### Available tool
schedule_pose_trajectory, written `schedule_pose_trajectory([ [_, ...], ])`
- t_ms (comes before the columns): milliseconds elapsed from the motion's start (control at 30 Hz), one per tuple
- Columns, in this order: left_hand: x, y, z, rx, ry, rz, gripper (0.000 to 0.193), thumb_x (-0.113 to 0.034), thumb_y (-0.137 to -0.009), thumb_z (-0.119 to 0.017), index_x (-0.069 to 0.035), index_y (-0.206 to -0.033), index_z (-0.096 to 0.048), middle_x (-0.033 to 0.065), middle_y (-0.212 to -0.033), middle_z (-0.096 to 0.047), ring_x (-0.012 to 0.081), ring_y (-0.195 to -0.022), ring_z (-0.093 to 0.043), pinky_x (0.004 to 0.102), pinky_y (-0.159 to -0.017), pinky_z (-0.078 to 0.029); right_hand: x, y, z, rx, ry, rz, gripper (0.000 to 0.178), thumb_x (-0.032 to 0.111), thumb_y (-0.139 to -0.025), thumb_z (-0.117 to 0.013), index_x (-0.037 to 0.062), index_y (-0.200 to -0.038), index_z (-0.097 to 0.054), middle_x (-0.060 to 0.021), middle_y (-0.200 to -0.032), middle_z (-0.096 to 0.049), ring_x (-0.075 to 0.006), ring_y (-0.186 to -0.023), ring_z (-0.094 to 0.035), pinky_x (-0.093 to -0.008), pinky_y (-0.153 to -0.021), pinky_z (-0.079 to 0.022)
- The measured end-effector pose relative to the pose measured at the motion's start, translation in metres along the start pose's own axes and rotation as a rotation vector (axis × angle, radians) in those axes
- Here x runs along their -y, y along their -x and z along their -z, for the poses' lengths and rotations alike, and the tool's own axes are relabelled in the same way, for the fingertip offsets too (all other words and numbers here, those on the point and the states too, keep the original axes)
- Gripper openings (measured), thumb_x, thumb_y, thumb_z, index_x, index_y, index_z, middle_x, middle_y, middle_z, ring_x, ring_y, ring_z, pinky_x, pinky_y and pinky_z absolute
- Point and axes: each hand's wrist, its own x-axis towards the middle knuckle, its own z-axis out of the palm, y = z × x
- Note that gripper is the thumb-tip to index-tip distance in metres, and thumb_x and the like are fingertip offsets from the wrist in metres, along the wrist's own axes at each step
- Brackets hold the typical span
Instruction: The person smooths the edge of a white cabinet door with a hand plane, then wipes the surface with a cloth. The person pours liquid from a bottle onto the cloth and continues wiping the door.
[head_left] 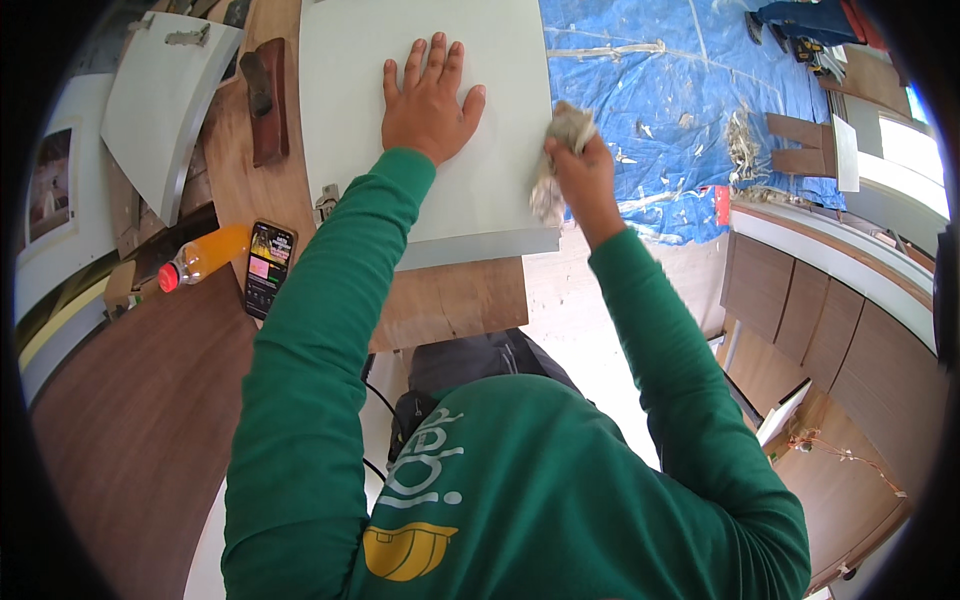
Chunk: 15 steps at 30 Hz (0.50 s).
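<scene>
A large white panel (480,190) lies flat on a wooden workbench (450,300). My left hand (430,110) rests palm down on it with the fingers spread. At the panel's right edge, my right hand (585,180) grips a crumpled, dirty beige rag (570,128); part of the rag hangs below the fist along that edge. A metal hinge (327,200) shows at the panel's left edge, beside my left forearm.
Left of the panel are a wooden hand plane (266,105), a phone (268,268), an orange drink bottle (207,256) and another white panel (165,100). A blue tarp (660,90) with debris covers the floor at right. A person's legs (820,20) show at far right.
</scene>
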Motion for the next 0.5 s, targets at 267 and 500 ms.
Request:
schedule_pose_trajectory([
  [267, -0.001, 0.000, 0.002, 0.023, 0.005, 0.013, 0.066, -0.051, -0.104, -0.043, -0.018, -0.161, -0.037, 0.0048, -0.169, -0.032, 0.0259, -0.158, -0.024, 0.0537, -0.128, -0.010, -0.030, 0.086, 0.028, 0.040, 0.281, 0.145, 0.060, 0.010, -0.095, -0.065, 0.0007, -0.151, -0.047, -0.0196, -0.122, -0.071, -0.0264, -0.112, -0.070, -0.0371, -0.095, -0.054],
  [500, 0.001, 0.003, -0.003, 0.005, -0.036, -0.004, 0.067, -0.052, -0.104, -0.042, -0.018, -0.161, -0.037, 0.0052, -0.169, -0.032, 0.0268, -0.157, -0.024, 0.0545, -0.128, -0.011, 0.000, -0.005, 0.006, -0.007, 0.264, 0.102, 0.046, 0.016, -0.093, -0.069, -0.0019, -0.134, -0.062, -0.0200, -0.112, -0.075, -0.0305, -0.104, -0.073, -0.0394, -0.090, -0.056],
])
